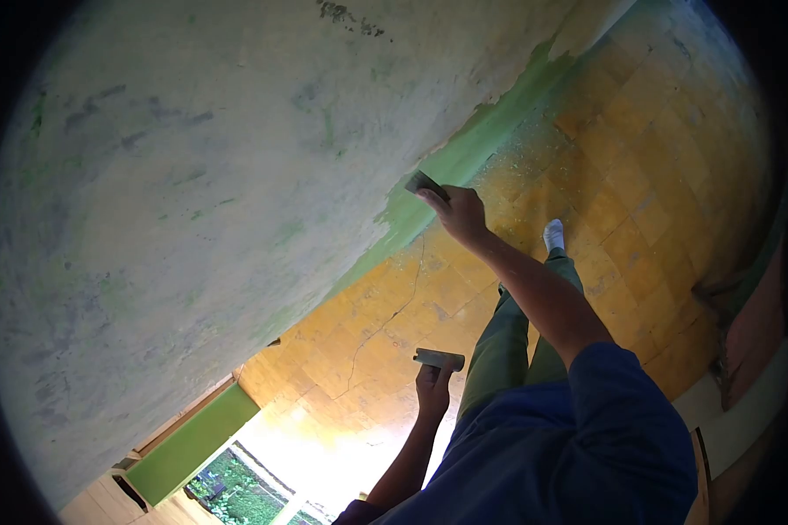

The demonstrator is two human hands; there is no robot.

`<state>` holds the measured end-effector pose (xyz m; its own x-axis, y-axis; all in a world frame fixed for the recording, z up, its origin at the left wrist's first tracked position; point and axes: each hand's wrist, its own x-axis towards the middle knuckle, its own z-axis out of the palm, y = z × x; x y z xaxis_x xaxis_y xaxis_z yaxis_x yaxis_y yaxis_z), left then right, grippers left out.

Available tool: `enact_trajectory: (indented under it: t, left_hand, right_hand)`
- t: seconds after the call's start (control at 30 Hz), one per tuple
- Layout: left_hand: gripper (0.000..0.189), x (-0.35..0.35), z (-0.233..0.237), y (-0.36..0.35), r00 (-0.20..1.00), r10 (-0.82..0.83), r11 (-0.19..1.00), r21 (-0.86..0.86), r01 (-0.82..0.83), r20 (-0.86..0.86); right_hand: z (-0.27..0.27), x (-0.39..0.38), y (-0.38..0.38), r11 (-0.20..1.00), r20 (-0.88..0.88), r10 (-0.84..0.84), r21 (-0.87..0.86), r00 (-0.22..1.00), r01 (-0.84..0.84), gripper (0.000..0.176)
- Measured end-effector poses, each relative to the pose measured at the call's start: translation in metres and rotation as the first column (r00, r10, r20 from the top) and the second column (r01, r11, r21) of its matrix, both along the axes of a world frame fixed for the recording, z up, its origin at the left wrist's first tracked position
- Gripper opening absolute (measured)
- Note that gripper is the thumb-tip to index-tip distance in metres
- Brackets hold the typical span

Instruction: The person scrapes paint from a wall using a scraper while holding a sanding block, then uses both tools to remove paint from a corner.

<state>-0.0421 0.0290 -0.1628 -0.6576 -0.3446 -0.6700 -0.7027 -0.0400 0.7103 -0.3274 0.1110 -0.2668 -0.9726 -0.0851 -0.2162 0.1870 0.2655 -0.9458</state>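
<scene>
Right hand (460, 215): closed on scraper (425, 185), at wall (193, 219)
Left hand (432, 391): closed on flat tool (439, 359)
Legs (499, 346): hide some floor (622, 175)
Green panel (193, 442): near bright opening (236, 488)

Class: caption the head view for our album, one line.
Right hand holds a scraper at a patchy wall by its green strip; left hand holds another flat tool over yellow tiles.

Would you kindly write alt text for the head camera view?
A person's right hand holds a flat, scraper-like tool at the green lower strip of a patchy wall; the left hand holds another tool above a yellow tiled floor.
</scene>
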Motion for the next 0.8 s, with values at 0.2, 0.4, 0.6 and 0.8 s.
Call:
enact_trajectory:
  t: [0.2,0.4,0.6,0.8]
  left_hand:
    - [0.019,0.003,-0.001,-0.004,0.999,0.043,0.999,0.005,-0.043,-0.022]
    - [0.02,0.001,0.0,-0.005,1.0,0.006,1.0,-0.016,-0.006,0.01]
    - [0.018,0.002,0.003,-0.007,0.998,0.052,0.999,-0.001,-0.052,-0.03]
    - [0.019,0.002,-0.001,-0.011,1.0,-0.008,1.0,-0.024,0.008,0.002]
  right_hand:
    - [-0.039,0.017,0.006,0.987,0.118,0.02,0.157,0.993,-0.039,0.058]
    - [-0.031,0.001,-0.01,0.995,0.026,0.038,0.089,0.999,-0.04,0.059]
    - [-0.064,0.031,0.008,0.993,0.01,-0.03,0.112,1.0,0.029,0.055]
    - [-0.02,-0.013,-0.026,0.992,-0.044,-0.044,-0.116,0.998,0.039,0.055]
